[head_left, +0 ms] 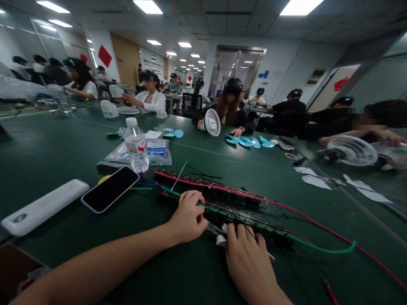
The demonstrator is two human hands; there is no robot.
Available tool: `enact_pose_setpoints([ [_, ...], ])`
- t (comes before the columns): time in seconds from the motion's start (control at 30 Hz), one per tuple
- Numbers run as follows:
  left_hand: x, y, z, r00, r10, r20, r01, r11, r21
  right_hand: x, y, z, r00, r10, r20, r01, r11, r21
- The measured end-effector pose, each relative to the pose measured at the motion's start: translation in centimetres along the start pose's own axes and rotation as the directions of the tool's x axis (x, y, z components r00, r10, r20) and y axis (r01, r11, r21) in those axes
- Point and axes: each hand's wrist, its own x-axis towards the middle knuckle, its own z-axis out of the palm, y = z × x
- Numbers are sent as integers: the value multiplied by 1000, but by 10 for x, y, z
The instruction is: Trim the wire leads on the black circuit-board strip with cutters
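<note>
My left hand (190,216) is closed, its fingertips pinched at the green wire (241,221) on the nearer long black strip (280,237). Whatever sits between those fingers is hidden. Just right of it, my right hand (249,254) wraps around a pair of pliers with white handle parts (221,241). The metal jaws (213,229) point left toward my left hand, close to the strip's near side. A second black strip (235,195) lies behind, with a red wire (222,190) running along it and off to the right.
Left of the strips are a phone (110,189), a white oblong device (46,206) and a water bottle (136,148) by a plastic bag (160,153). Thin black strips (203,174) lie behind. Across the table, people handle fan parts (212,123) near blue fan blades (244,141).
</note>
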Motion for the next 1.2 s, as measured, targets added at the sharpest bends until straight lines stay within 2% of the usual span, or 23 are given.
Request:
enact_pose_setpoints([
  [0.33,0,2,-2,1000,-21,21,21,1000,-23,-3,0,5,989,107,103,-112,993,45],
  [0.57,0,2,-2,999,-17,40,19,999,-39,0,-1,5,985,89,150,-99,993,61],
  [0.93,-1,2,-2,998,-26,50,28,999,-43,-5,0,16,997,27,66,-31,997,71],
  [1.2,-1,3,-2,998,-33,50,35,999,-38,-7,0,22,999,-13,48,10,998,61],
])
